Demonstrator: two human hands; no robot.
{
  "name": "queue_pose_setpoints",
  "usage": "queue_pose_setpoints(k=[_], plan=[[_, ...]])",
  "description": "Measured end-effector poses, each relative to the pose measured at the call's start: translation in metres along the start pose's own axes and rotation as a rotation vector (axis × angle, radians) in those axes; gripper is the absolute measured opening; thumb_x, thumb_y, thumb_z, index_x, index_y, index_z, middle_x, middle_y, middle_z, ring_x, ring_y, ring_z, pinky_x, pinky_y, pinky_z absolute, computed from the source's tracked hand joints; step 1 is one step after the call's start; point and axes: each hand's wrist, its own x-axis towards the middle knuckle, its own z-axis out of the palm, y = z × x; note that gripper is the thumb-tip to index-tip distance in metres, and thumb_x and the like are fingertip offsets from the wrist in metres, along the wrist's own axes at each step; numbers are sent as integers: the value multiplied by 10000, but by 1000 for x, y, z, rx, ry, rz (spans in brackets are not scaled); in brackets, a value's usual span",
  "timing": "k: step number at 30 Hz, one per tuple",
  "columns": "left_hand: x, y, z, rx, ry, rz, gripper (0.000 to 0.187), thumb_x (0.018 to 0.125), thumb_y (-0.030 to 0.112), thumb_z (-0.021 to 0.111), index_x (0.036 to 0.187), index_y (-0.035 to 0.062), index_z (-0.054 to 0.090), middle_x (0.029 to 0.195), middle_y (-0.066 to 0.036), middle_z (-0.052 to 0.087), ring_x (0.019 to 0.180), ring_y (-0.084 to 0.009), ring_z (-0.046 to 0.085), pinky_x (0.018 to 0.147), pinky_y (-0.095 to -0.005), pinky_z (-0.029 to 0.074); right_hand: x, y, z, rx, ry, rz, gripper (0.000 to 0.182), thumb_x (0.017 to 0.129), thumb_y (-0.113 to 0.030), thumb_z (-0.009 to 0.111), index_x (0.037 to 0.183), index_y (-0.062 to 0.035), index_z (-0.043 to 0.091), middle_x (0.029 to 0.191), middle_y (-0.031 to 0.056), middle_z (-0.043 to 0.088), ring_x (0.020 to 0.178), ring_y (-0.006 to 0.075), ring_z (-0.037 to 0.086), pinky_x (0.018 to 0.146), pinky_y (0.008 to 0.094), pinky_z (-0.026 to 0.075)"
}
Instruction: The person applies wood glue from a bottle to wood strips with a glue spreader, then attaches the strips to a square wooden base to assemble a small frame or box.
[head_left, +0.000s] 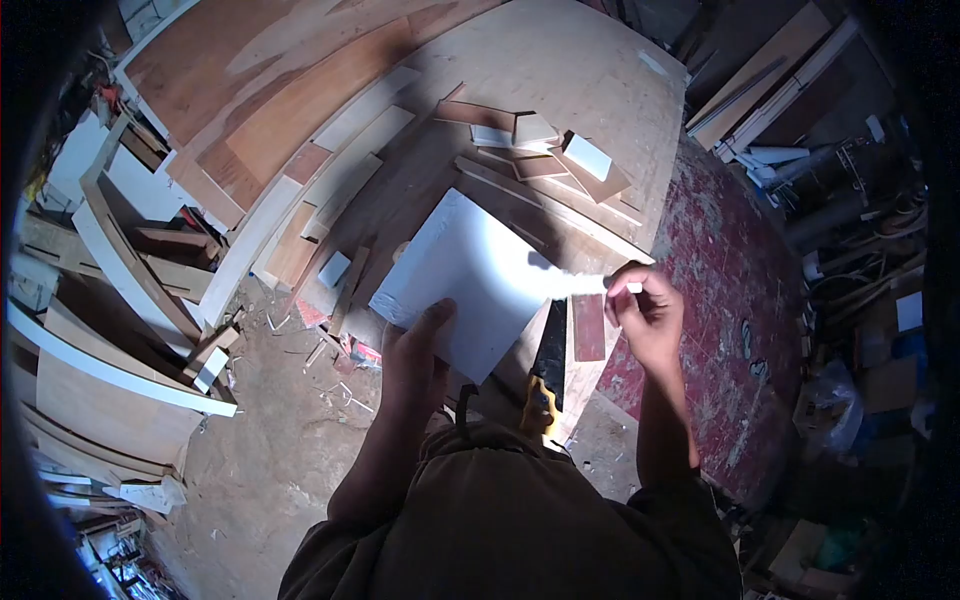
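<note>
My left hand (425,345) grips the white panel (470,275); my right (645,305), at three o'clock, pinches a pale strip (590,284). I see no readable writing.

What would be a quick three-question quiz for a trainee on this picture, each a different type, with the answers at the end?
1. Multiple choice: what does the left hand hold?
a) a hammer
b) the white board
c) a paintbrush

2. True or false: the saw has a green handle.

3. Fill in the blank: the fingers of the ____ hand pinch the white strip.

Key: 1. b. 2. False; the handle is yellow and black. 3. right.
</note>
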Motion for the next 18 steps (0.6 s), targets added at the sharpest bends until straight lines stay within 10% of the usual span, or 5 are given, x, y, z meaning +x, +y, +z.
queue_pose_setpoints(k=[12, 18], plan=[[24, 42, -106, 28, 219, 160, 407, 862, 37, 629, 1240, -63, 518, 1141, -150, 619, 1045, -261, 626, 894, -373, 518, 51, 64, 78, 71, -40, 121, 203, 966, 14, 526, 1152, -63, 508, 818, 1, 563, 609, 28, 438, 521, 201, 363], [34, 78, -171, 44, 448, 257, 452, 864, 45, 623, 1275, -69, 475, 1171, -177, 600, 1068, -290, 623, 880, -393, 537, 78, 165, 136, -484, -143, 74, 206, 884, -123, 687, 1051, -46, 595, 849, 134, 716, 745, 246, 713, 653, 353, 543]])
